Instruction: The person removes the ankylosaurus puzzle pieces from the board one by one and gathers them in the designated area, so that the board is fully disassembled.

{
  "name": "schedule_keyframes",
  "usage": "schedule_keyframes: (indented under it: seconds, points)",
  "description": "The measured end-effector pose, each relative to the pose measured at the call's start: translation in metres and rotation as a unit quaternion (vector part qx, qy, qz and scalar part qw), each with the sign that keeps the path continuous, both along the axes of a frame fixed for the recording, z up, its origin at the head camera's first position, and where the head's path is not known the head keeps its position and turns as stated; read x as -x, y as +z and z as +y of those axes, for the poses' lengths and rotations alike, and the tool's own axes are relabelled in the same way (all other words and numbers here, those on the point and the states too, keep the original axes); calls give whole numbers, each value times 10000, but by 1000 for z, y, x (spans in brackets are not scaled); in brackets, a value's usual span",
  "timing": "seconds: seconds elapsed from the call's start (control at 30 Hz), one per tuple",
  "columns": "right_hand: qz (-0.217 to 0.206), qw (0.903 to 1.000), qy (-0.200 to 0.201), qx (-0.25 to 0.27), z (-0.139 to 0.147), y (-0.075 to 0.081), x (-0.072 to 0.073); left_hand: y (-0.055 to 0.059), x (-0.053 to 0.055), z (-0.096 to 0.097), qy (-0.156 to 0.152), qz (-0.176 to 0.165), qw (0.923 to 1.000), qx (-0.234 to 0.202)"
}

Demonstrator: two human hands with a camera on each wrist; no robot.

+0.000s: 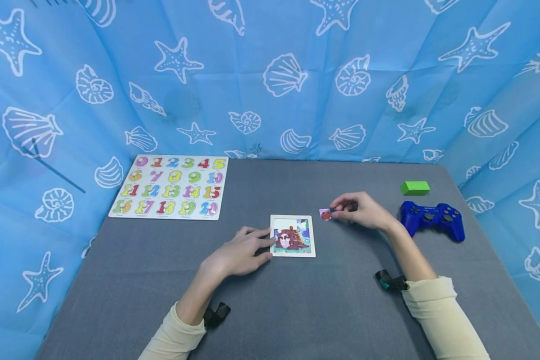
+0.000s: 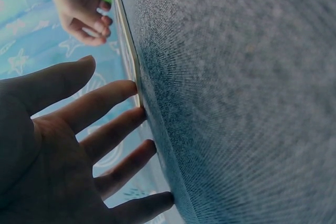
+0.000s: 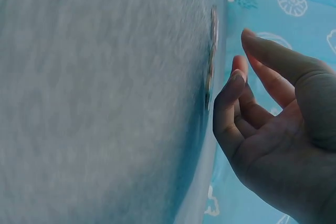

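Observation:
A square picture puzzle in a pale frame [image 1: 293, 254] lies flat on the grey table, with a long-haired figure across most of it and a pale patch at its upper left. The straight, spread fingers of my left hand [image 1: 240, 251] touch the frame's left edge; the left wrist view shows its fingertips along the board's thin side. To the right of the frame lies a small pink and red puzzle piece [image 1: 325, 214]. My right hand [image 1: 362, 210] hovers right at that piece, overlapping it. In the right wrist view, thumb and fingers are bent and apart, beside several thin pieces [image 3: 211, 59] on the table.
A white number board [image 1: 186, 218] with colourful numerals lies at the back left. At the right are a blue game controller [image 1: 432, 220] and, behind it, a green block [image 1: 415, 188]. A blue curtain [image 1: 270, 100] with shell patterns surrounds the table's back and sides.

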State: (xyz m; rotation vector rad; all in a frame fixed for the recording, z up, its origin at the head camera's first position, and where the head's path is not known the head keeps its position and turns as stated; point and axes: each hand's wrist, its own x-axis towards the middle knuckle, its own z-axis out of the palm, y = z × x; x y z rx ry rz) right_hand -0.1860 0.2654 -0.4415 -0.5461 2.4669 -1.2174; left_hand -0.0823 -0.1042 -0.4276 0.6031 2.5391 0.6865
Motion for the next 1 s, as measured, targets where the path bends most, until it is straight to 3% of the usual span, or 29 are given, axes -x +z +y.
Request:
schedule_keyframes:
  seconds: [1.0]
  points:
    - [-350, 9971, 629, 232, -63, -4, -9, -1, 1, 0, 11, -43, 10000, 17]
